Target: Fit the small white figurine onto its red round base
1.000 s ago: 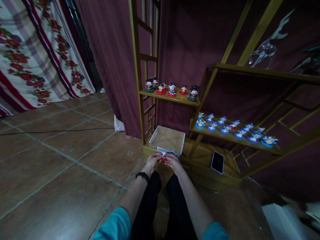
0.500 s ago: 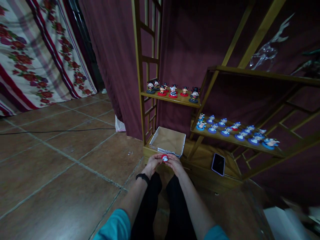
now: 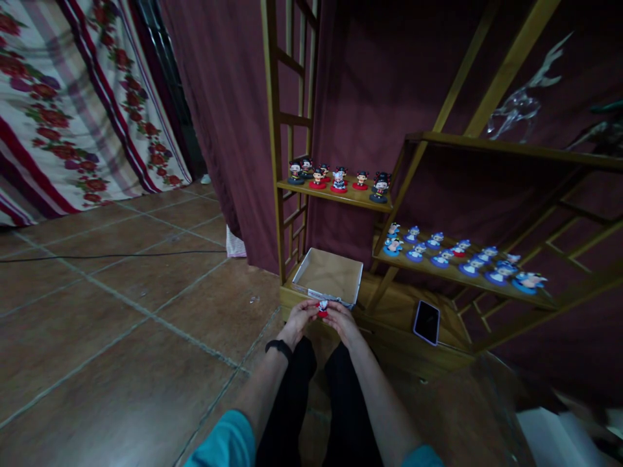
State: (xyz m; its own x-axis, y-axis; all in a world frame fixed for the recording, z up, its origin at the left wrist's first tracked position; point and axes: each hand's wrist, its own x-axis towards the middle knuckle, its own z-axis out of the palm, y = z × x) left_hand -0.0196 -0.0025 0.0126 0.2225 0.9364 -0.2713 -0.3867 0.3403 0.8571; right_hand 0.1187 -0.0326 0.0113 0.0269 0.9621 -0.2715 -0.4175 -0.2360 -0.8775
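Between my two hands is a small figurine (image 3: pixel 322 307) with a red base and a white upper part. My left hand (image 3: pixel 300 319) pinches it from the left, and my right hand (image 3: pixel 341 319) grips its right side. Both hands are closed at the fingertips, just in front of an open shallow cardboard box (image 3: pixel 335 275) on the low wooden ledge. Several figurines with red or dark bases, one a grey-white figurine (image 3: pixel 339 181), stand on the upper left shelf (image 3: pixel 335 197).
Blue- and purple-based figurines (image 3: pixel 442 258) line the right shelf (image 3: pixel 467 277). A phone (image 3: pixel 427 322) lies on the ledge below. A clear deer ornament (image 3: pixel 518 107) stands on the upper right shelf. A white box (image 3: pixel 555 431) sits at lower right, and a black cable (image 3: pixel 111 255) crosses the tiled floor.
The figurine has turned in my fingers: its red base now sits lower, with the white part above it. Both hands stay in nearly the same place. The view has shifted slightly.
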